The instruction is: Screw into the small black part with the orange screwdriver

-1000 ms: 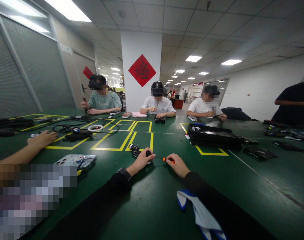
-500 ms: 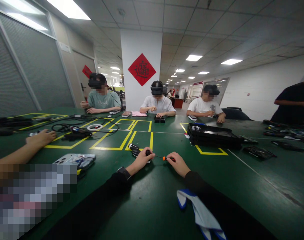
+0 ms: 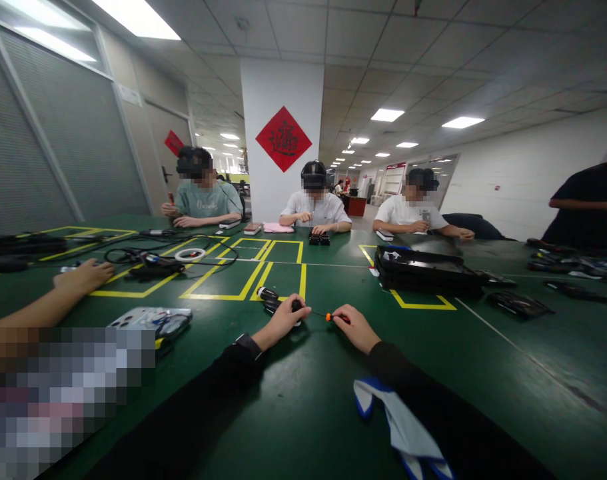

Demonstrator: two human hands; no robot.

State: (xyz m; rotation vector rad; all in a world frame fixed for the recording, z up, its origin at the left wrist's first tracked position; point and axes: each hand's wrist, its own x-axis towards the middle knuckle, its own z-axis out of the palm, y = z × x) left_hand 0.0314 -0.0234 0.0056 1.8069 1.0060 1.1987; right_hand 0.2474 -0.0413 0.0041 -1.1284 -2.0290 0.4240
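Observation:
My left hand is closed around a dark device whose rounded end, black with a white band, sticks out past the fingers. Most of that device is hidden by the hand, so its kind is unclear. In my right hand is a screwdriver with an orange collar, gripped by its handle. Its thin shaft points left, and the tip reaches the fingers of my left hand near the device. Whether the tip sits in a screw is too small to make out.
On the green table lies a white cloth with blue edging near my right forearm. Black trays are stacked to the right. Cables and a clear-bagged item lie left, beside a neighbour's arm. Several people sit opposite.
My hands and the screwdriver are almost unmoved. Across the table, the person on the right has shifted a hand outward to the right.

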